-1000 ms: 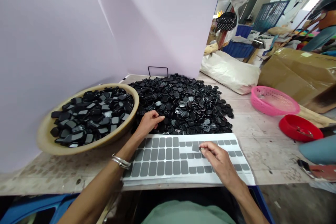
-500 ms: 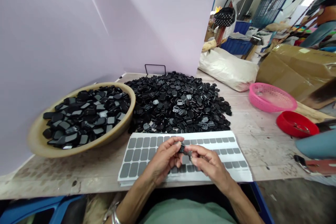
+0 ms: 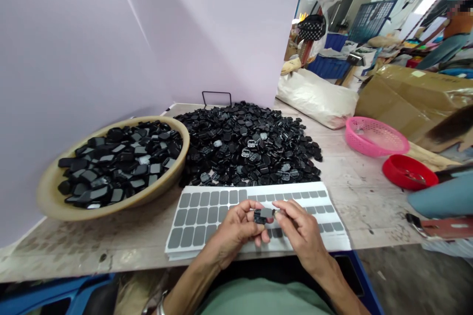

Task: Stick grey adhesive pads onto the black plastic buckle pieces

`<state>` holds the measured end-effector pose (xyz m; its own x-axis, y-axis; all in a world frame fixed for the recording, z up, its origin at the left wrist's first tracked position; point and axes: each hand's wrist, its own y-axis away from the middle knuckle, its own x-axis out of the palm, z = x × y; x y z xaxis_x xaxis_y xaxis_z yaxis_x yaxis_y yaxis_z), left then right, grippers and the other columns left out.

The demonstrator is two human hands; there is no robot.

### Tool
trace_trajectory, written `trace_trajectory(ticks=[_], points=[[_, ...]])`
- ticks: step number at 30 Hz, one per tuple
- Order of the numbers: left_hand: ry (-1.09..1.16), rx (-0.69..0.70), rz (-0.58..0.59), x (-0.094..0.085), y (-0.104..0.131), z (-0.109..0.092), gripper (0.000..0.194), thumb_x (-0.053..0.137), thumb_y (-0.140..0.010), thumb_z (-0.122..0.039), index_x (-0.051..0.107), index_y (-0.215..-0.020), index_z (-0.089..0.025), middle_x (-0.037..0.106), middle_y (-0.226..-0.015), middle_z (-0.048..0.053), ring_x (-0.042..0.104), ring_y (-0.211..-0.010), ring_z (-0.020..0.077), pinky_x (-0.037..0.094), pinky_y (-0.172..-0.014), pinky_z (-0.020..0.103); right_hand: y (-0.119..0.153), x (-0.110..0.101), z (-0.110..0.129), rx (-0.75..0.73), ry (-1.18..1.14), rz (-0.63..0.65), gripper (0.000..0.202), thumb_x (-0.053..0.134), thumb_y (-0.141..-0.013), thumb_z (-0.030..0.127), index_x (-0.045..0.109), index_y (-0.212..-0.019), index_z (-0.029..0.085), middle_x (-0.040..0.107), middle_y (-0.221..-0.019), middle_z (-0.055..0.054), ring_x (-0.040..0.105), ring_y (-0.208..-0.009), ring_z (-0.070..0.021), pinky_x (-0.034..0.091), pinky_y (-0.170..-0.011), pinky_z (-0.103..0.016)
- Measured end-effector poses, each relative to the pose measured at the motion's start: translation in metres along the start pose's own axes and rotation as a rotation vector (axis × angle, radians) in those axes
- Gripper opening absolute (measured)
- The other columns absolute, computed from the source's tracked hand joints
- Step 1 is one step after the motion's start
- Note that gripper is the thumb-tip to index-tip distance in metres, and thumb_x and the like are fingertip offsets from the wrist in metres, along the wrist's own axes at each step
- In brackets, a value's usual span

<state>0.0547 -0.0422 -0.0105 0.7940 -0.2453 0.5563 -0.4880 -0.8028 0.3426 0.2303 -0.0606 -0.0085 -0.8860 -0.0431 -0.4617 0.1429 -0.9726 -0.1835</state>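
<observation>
Between the fingertips of my left hand (image 3: 238,231) is a small black plastic buckle-like piece (image 3: 259,217), held just above the sheets. My right hand (image 3: 301,229) pinches a grey rounded sticker (image 3: 266,212) by its right end. The sticker's left part lies over or against the black piece; whether it is stuck down I cannot tell. Beneath both hands lies a stack of white sheets (image 3: 327,218) with rows of grey stickers, larger on the left and smaller on the right. Some rows are hidden by my hands.
Behind the sheets spreads a large heap of black plastic pieces (image 3: 240,133). A beige basin (image 3: 186,145) of black pieces with grey faces stands left. At right are a pink basket (image 3: 377,145), a red bowl (image 3: 408,172), a white sack (image 3: 318,98) and a cardboard box (image 3: 410,103).
The sticker in my right hand has moved up to the black piece, which has turned in my left fingers. My right hand has shifted slightly to the right.
</observation>
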Motion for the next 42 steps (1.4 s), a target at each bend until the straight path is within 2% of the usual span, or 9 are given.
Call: trace_trajectory(ticks=[4,9,24,28,30,33,36,40,42], points=[[0.008,0.0,-0.01,0.002,0.0,-0.002,0.04,0.074,-0.064,-0.014,0.051,-0.097,-0.016,0.068,-0.076,0.004,0.063,-0.056,0.0125,0.042,-0.048,0.018,-0.001,0.005,-0.001,-0.067,0.148,-0.002,0.023,0.041,-0.094,0.024,0.059,-0.106,0.021,0.06,-0.087,-0.005,0.059,-0.079,-0.0179,0.046,-0.07,-0.03],[-0.005,-0.008,-0.035,0.002,-0.001,-0.002,0.037,0.073,-0.065,-0.014,0.052,-0.096,-0.016,0.065,-0.063,0.001,0.059,-0.05,0.0102,0.042,-0.048,0.017,-0.002,0.006,0.002,-0.091,0.207,0.017,0.023,0.038,-0.094,0.023,0.058,-0.106,0.021,0.059,-0.086,-0.005,0.058,-0.077,-0.0177,0.045,-0.068,-0.03],[-0.008,0.021,-0.036,-0.002,-0.009,0.005,0.036,0.072,-0.064,-0.012,0.053,-0.095,-0.015,0.064,-0.062,0.001,0.061,-0.053,0.0119,0.042,-0.047,0.018,-0.001,0.012,-0.005,-0.132,0.341,0.027,0.025,0.037,-0.093,0.018,0.061,-0.099,0.019,0.056,-0.083,-0.005,0.055,-0.074,-0.0172,0.044,-0.066,-0.028],[-0.028,0.031,-0.047,-0.003,-0.009,0.008,0.04,0.076,-0.063,-0.016,0.053,-0.096,-0.016,0.065,-0.064,0.001,0.062,-0.054,0.013,0.044,-0.048,0.019,0.001,0.014,-0.004,-0.143,0.395,0.031,0.025,0.036,-0.093,0.017,0.061,-0.096,0.019,0.056,-0.081,-0.005,0.055,-0.075,-0.0177,0.044,-0.065,-0.027],[-0.057,0.046,-0.05,-0.002,-0.009,0.011,0.038,0.076,-0.066,-0.024,0.053,-0.095,-0.015,0.065,-0.063,0.002,0.062,-0.054,0.0136,0.044,-0.048,0.019,0.002,0.015,-0.002,-0.151,0.42,0.036,0.025,0.036,-0.092,0.016,0.062,-0.094,0.02,0.056,-0.08,-0.005,0.055,-0.074,-0.0177,0.044,-0.065,-0.027],[-0.157,0.076,-0.074,-0.001,-0.009,0.012,0.028,0.065,-0.077,-0.039,0.053,-0.088,-0.015,0.062,-0.053,0.001,0.055,-0.044,0.0111,0.038,-0.043,0.019,0.003,0.018,0.0,-0.173,0.464,0.046,0.026,0.037,-0.091,0.015,0.062,-0.094,0.02,0.056,-0.078,-0.005,0.055,-0.074,-0.0176,0.042,-0.064,-0.027],[-0.37,0.156,-0.14,-0.005,-0.007,0.001,0.023,0.057,-0.083,-0.039,0.055,-0.082,-0.016,0.058,-0.048,-0.001,0.045,-0.038,0.0077,0.031,-0.041,0.018,0.001,0.014,-0.005,-0.194,0.541,0.061,0.025,0.038,-0.092,0.016,0.063,-0.095,0.02,0.058,-0.08,-0.005,0.057,-0.076,-0.0185,0.042,-0.066,-0.027],[-0.618,0.311,-0.359,-0.023,0.004,-0.026,0.018,0.054,-0.086,-0.035,0.057,-0.083,-0.018,0.056,-0.053,-0.003,0.046,-0.046,0.0092,0.032,-0.046,0.019,-0.004,-0.004,-0.015,-0.048,0.629,-0.022,0.024,0.038,-0.093,0.019,0.06,-0.102,0.021,0.061,-0.089,-0.005,0.06,-0.081,-0.0197,0.041,-0.067,-0.029],[-0.719,0.312,-0.359,-0.032,0.012,-0.033,0.018,0.052,-0.087,-0.036,0.058,-0.086,-0.019,0.056,-0.058,-0.003,0.049,-0.052,0.0109,0.035,-0.05,0.02,-0.005,-0.01,-0.016,0.012,0.635,0.009,0.021,0.039,-0.093,0.02,0.058,-0.102,0.022,0.062,-0.092,-0.004,0.06,-0.081,-0.0192,0.04,-0.066,-0.029]])
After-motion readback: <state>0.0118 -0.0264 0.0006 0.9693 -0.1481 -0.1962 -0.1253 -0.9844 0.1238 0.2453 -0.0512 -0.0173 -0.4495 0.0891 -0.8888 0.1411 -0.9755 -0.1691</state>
